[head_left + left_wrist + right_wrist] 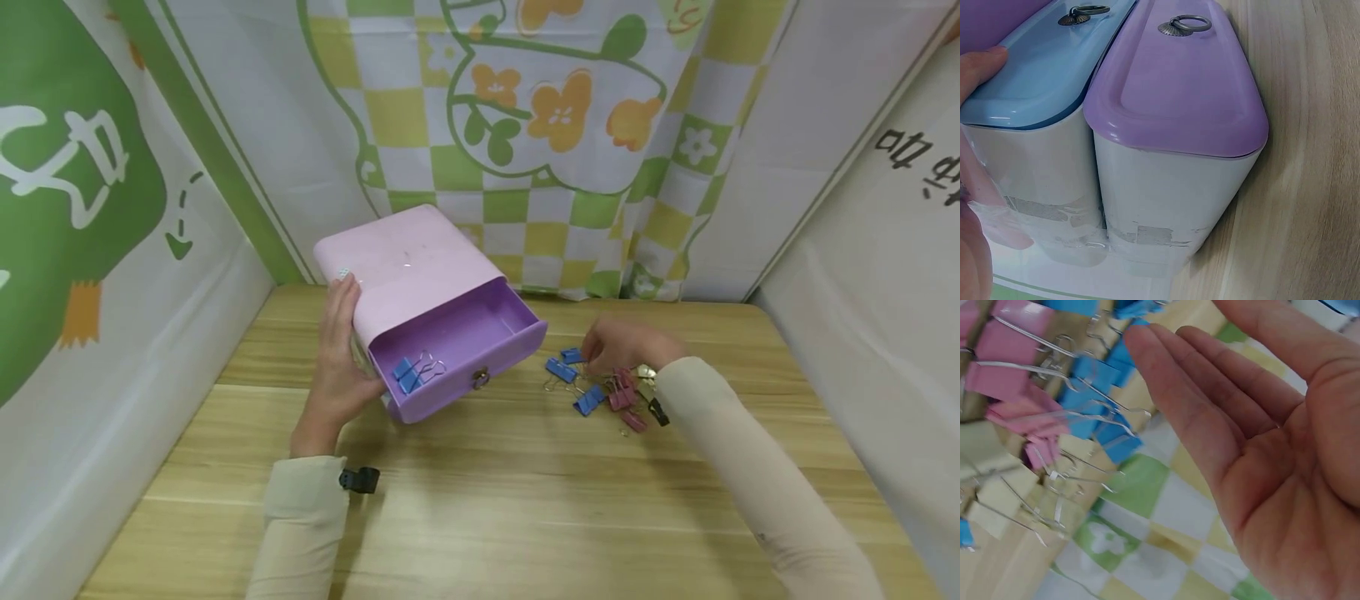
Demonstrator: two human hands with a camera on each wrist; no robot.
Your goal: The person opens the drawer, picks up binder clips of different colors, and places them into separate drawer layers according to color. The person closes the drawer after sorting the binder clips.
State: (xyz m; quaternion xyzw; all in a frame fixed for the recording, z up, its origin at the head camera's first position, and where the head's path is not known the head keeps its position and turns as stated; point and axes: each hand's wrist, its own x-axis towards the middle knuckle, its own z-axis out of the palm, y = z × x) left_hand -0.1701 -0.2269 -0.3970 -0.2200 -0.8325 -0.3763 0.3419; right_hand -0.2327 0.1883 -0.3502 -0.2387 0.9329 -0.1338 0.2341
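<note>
In the head view, a small chest of drawers (405,267) with a pale pink top stands tilted to the view, its purple top drawer (495,321) pulled out. Blue binder clips (409,374) lie in that drawer's near left corner. My left hand (337,367) grips the chest's left side, the thumb lying on the front of a light blue drawer (1041,69) in the left wrist view. Over a pile of binder clips (621,390) is my right hand (626,343), slightly blurred. Its fingers look extended and its palm holds nothing in the right wrist view (1285,462).
Blue, pink, cream and black clips are scattered right of the chest on the wooden table (480,500). A lower purple drawer (1179,87) with a ring pull is closed. A printed curtain (525,167) hangs behind the table, with fabric walls on both sides.
</note>
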